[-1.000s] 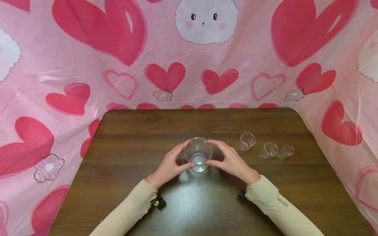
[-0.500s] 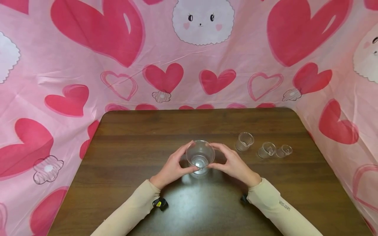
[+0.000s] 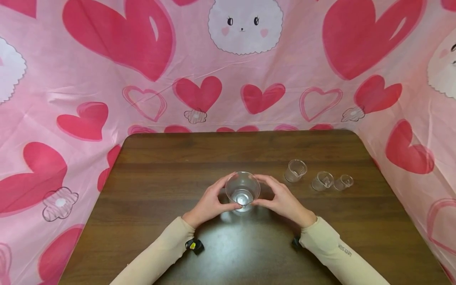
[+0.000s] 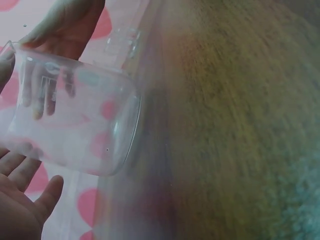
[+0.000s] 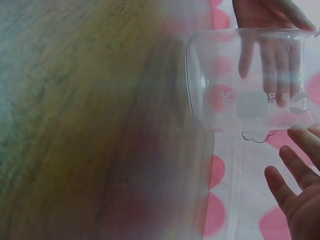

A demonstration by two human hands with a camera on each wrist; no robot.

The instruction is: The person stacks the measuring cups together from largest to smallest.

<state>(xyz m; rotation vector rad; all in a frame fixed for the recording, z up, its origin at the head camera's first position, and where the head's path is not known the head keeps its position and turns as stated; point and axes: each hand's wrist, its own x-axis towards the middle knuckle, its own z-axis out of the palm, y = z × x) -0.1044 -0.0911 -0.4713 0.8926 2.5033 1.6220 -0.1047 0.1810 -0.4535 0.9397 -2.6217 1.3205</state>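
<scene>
Head view, just below the centre of the frame: a large clear beaker [image 3: 243, 183] stands upright between the two hands, mouth up, long axis vertical, spout toward the wearer. Left hand [image 3: 210, 201] and right hand [image 3: 285, 200] flank it about equally near; each pinches the rim between thumb and fingertips, while the wrist views show lower fingers spread, clear of the wall. I can't tell whether its base touches the table [image 3: 160, 182], a smooth, dark wood-grain top throwing back a pale glare. White print on the transparent side is too blurred to read fully. Right of centre sit three smaller beakers [image 3: 295, 171], smooth and round-rimmed. Heart-printed pink cloth [image 3: 235, 67] hangs creased behind.
</scene>
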